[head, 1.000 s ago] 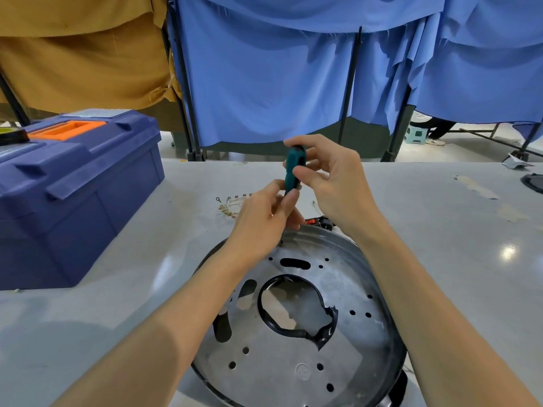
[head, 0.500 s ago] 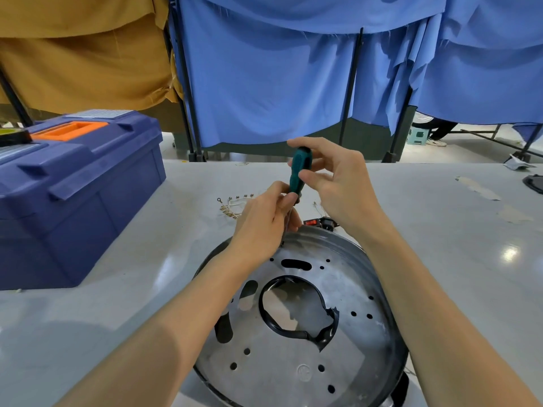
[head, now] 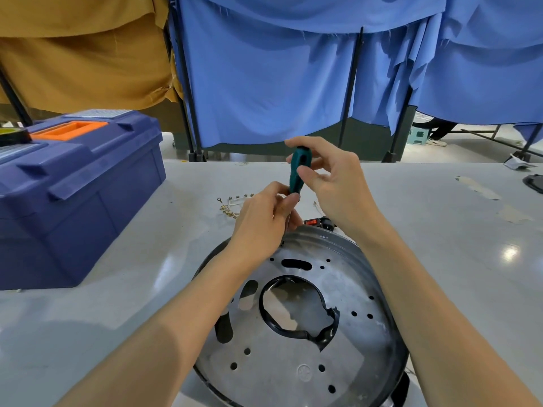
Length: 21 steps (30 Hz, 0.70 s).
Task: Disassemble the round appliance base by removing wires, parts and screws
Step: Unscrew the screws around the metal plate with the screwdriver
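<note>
Silver metal round base [head: 264, 386] flat on the grey table [head: 440, 259], close in front, low centre of view. Ragged black-rimmed opening [head: 296, 309] in the middle, small holes and slots scattered over the plate. Teal-handled screwdriver [head: 298, 171] upright over the far rim of the base; tip hidden behind the left hand, contact with a screw not visible. Right hand [head: 338, 189] clenched on the teal handle, thumb and fingers wrapped round it. Left hand [head: 261, 224] pinching the screwdriver just under the handle, fingers curled, heel of hand over the base rim. Small black part with a red switch [head: 318, 222] on the table just beyond the base rim. Bundle of pale wires with ring terminals [head: 232, 204] further back, beside the left hand. Blue toolbox [head: 82, 195] with orange handle on the table, well to the left. Blue curtains [head: 264, 69] on black poles behind the table, mustard cloth [head: 82, 54] at upper left.
</note>
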Motion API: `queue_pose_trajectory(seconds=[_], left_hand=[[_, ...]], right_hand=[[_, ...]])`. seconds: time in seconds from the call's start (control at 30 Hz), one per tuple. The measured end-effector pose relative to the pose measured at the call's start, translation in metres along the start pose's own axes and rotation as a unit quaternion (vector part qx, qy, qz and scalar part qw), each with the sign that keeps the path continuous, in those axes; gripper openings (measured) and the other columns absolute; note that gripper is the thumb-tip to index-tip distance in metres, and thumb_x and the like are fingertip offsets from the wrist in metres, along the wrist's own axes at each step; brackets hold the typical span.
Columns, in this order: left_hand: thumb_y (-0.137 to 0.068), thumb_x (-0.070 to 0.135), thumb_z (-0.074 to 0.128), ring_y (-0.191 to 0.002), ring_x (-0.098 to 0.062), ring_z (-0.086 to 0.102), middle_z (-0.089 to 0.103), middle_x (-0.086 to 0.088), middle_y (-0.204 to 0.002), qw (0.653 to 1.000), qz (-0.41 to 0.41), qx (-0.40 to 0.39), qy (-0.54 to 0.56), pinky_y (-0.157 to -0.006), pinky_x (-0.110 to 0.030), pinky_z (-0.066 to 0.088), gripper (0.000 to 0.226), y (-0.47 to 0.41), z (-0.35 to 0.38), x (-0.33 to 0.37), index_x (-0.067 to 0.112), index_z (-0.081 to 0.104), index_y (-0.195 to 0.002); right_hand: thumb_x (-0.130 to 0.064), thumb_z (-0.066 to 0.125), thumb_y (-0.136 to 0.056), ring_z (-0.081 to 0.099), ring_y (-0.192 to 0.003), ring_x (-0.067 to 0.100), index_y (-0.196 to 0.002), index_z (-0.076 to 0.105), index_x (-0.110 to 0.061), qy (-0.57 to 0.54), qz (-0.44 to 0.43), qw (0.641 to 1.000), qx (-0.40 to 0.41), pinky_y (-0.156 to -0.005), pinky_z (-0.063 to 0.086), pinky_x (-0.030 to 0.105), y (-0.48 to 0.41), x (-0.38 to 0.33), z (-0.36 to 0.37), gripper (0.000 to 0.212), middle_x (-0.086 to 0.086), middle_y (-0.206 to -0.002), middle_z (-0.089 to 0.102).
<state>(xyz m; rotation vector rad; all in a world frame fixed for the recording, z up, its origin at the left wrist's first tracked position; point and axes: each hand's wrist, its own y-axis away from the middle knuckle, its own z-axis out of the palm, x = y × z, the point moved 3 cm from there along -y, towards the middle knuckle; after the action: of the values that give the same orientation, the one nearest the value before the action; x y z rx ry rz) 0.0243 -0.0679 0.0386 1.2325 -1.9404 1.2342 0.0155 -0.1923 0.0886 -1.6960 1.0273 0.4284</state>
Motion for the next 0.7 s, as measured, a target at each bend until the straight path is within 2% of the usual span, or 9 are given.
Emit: queue_pose_trajectory(seconds=[0.1, 0.17, 0.3, 0.37, 0.47, 0.57, 0.7], left_hand=[[-0.090, 0.034, 0.065, -0.065, -0.010, 0.067, 0.070, 0.001, -0.071, 1.000, -0.013, 0.022, 0.009, -0.073, -0.039, 0.059, 0.024, 0.0006, -0.0021, -0.0012, 0.017, 0.053, -0.104], [-0.088, 0.036, 0.067, -0.065, -0.011, 0.068, 0.070, 0.001, -0.071, 1.000, -0.016, 0.019, 0.017, -0.073, -0.038, 0.059, 0.027, 0.0019, -0.0024, -0.0008, 0.019, 0.052, -0.100], [-0.101, 0.034, 0.044, -0.071, -0.020, 0.068, 0.071, -0.001, -0.072, 1.000, 0.017, -0.005, 0.002, -0.074, -0.049, 0.056, 0.021, 0.0027, -0.0009, 0.0040, 0.016, 0.054, -0.104], [-0.103, 0.028, 0.041, -0.073, -0.025, 0.068, 0.070, -0.001, -0.073, 1.000, 0.014, -0.004, -0.001, -0.074, -0.051, 0.055, 0.021, 0.0019, -0.0009, 0.0033, 0.014, 0.055, -0.103], [-0.099, 0.034, 0.050, -0.070, -0.019, 0.068, 0.071, -0.001, -0.073, 1.000, -0.007, 0.008, 0.010, -0.074, -0.048, 0.057, 0.017, 0.0025, -0.0010, 0.0021, 0.017, 0.053, -0.098], [-0.090, 0.044, 0.060, -0.067, -0.015, 0.067, 0.071, 0.000, -0.075, 1.000, -0.012, 0.024, 0.000, -0.071, -0.040, 0.059, 0.027, 0.0038, -0.0023, 0.0029, 0.020, 0.049, -0.094], [-0.100, 0.034, 0.047, -0.074, -0.019, 0.069, 0.072, -0.001, -0.076, 1.000, 0.002, 0.006, -0.013, -0.079, -0.048, 0.056, 0.027, 0.0024, -0.0018, 0.0056, 0.013, 0.057, -0.112]], right_hand=[[-0.019, 0.074, -0.083, 0.058, -0.093, 0.001, -0.108, 0.065, -0.034, -0.025, -0.012, 0.999, -0.017, -0.082, 0.053, 0.017, 0.0022, -0.0037, 0.0035, 0.030, 0.001, -0.109, 0.059], [-0.018, 0.075, -0.082, 0.056, -0.089, 0.000, -0.107, 0.067, -0.037, -0.034, -0.019, 0.999, -0.014, -0.080, 0.051, 0.015, 0.0022, -0.0046, 0.0028, 0.032, 0.003, -0.105, 0.058], [0.000, 0.064, -0.088, 0.059, -0.089, 0.004, -0.125, 0.063, -0.026, -0.020, -0.002, 1.000, 0.012, -0.084, 0.049, 0.013, -0.0003, 0.0000, -0.0041, 0.045, 0.000, -0.105, 0.066], [0.006, 0.060, -0.089, 0.063, -0.093, 0.011, -0.124, 0.063, -0.019, -0.031, 0.010, 0.999, 0.012, -0.086, 0.051, 0.016, -0.0011, 0.0021, -0.0045, 0.043, 0.001, -0.106, 0.069], [-0.007, 0.066, -0.089, 0.064, -0.096, 0.011, -0.116, 0.065, -0.018, -0.044, 0.010, 0.999, 0.006, -0.081, 0.052, 0.014, -0.0001, 0.0018, -0.0011, 0.029, 0.001, -0.104, 0.069], [-0.024, 0.074, -0.084, 0.060, -0.093, 0.007, -0.113, 0.067, -0.025, -0.015, 0.007, 1.000, 0.011, -0.076, 0.052, 0.014, 0.0001, 0.0013, 0.0004, 0.030, -0.003, -0.105, 0.063], [-0.011, 0.070, -0.087, 0.061, -0.088, 0.006, -0.126, 0.062, -0.021, -0.014, 0.013, 1.000, 0.019, -0.079, 0.051, 0.014, -0.0008, 0.0017, -0.0019, 0.040, -0.007, -0.101, 0.066]])
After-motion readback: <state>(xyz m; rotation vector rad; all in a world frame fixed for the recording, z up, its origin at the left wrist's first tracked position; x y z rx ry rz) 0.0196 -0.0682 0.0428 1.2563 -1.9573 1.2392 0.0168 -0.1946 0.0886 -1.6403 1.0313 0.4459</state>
